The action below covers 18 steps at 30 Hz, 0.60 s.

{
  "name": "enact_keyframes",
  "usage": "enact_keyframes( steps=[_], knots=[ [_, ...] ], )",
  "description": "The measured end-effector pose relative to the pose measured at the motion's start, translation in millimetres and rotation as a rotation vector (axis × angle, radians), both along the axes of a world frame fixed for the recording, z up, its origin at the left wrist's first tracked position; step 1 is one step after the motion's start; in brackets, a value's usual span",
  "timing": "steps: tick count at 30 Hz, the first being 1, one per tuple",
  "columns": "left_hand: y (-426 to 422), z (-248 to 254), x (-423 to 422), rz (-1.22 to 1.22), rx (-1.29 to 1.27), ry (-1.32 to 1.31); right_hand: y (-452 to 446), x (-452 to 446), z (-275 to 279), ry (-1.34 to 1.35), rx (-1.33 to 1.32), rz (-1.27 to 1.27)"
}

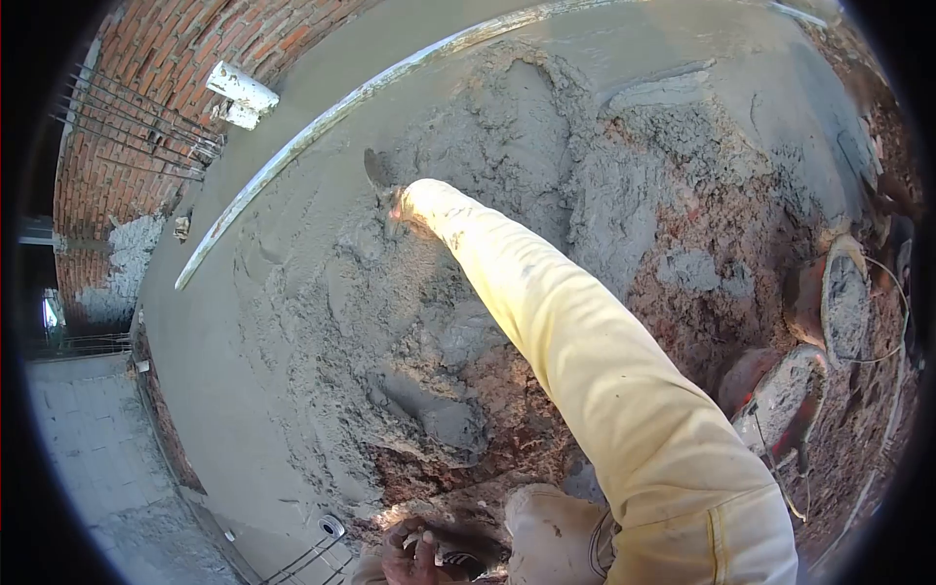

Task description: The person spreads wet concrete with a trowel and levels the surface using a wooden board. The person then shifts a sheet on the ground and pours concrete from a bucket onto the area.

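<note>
My right arm, in a pale yellow sleeve, reaches across the wet grey mortar (322, 361). At its far end my right hand (397, 207) is mostly hidden by the cuff, closed on a trowel; the small dark blade of the trowel (375, 169) shows just beyond it, against the mortar. My left hand (414, 558) is low at the bottom edge, close to my body, with its fingers curled; whatever it may hold is hidden. Rough, lumpy mortar surrounds the right hand, with smoother mortar to the left.
A long pale strip (322, 122) curves across the mortar. Brick wall (146, 88), protruding rods (146, 132) and a white pipe (242, 86) are at upper left. Mortar-caked footwear (780, 400) and reddish soil (717, 234) lie at right. A round pipe end (331, 526) is at lower left.
</note>
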<state>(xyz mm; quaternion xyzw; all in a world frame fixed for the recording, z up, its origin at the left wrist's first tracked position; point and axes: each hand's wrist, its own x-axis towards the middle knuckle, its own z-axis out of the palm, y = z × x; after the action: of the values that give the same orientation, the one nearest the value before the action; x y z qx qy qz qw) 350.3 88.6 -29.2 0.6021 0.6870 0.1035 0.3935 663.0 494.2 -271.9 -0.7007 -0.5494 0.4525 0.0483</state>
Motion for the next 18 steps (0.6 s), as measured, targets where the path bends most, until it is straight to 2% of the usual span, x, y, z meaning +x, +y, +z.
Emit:
enact_keyframes(
  steps=[2,3,4,6,7,8,10,12,15,16,17,18],
  knots=[
    [-0.8,-0.3,-8.4,-0.030,-0.034,0.098,17.6,20.0,-49.9,0.347,-0.128,-0.418],
    [8.5,10.4,-7.8,-0.143,-0.075,0.238,25.2,40.4,-74.1,0.508,-0.195,-0.630],
    [6.5,3.8,-23.6,-0.287,0.024,0.253,31.3,65.5,-97.1,0.659,-0.252,-0.846],
    [-6.5,-20.5,-58.9,-0.559,0.245,0.256,34.1,140.3,-142.7,0.248,-0.118,-0.329],
    [7.4,-3.0,-38.8,-0.249,-0.103,0.216,2.4,164.7,-105.9,0.181,-0.135,-0.513],
    [11.6,5.2,-29.9,-0.208,-0.135,0.174,-33.2,181.8,-76.1,0.205,-0.144,-0.728],
    [14.8,12.6,-22.1,-0.128,-0.213,0.097,-94.2,210.1,-49.4,0.213,-0.156,-0.953],
    [11.5,-2.0,-34.1,-0.112,-0.273,-0.044,-144.5,213.2,-36.7,0.266,-0.128,-1.105],
    [11.0,-17.9,-40.6,-0.127,-0.391,-0.101,-205.1,215.8,-87.9,0.682,-0.214,-1.576],
    [9.8,-20.2,-43.3,-0.127,-0.432,-0.107,-213.7,189.9,-63.9,0.628,-0.330,-1.627],
    [11.5,-24.7,-43.1,-0.129,-0.463,-0.116,-224.9,177.0,-80.6,0.571,-0.301,-1.739],
    [11.1,-24.6,-44.7,-0.126,-0.501,-0.113,-241.9,134.1,-4.6,0.630,-0.240,-1.710]
  ],
)
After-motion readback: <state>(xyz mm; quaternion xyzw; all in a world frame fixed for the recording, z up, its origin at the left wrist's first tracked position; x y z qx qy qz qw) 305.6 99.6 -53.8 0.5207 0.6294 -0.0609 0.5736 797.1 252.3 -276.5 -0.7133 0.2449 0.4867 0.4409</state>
